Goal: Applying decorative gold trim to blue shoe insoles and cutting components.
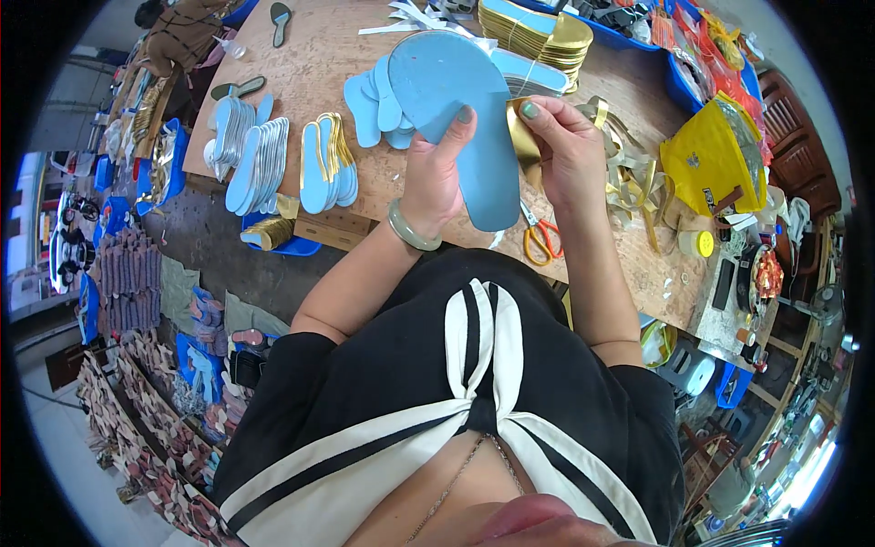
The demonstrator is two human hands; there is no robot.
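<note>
A large light-blue shoe insole (492, 164) is held up over the table, its broad end at the far side. My left hand (436, 173) grips its left edge, thumb lying on the blue face and the other fingers hidden behind. At the right edge, my right hand (570, 150) pinches a gold strip (523, 137) between thumb and fingers, close against the insole. How far the strip is fixed to the edge cannot be made out. Below the right hand, scissors (540, 244) with orange handles lie on the table.
Gold-edged insoles (326, 169) and silver-edged ones (260, 169) stand in rows at the left. Blue insole pieces (369, 105) lie behind my left hand. A gold-edged stack (547, 41) stands at the back. Loose gold strips (638, 173) and a yellow bag (711, 155) are at the right.
</note>
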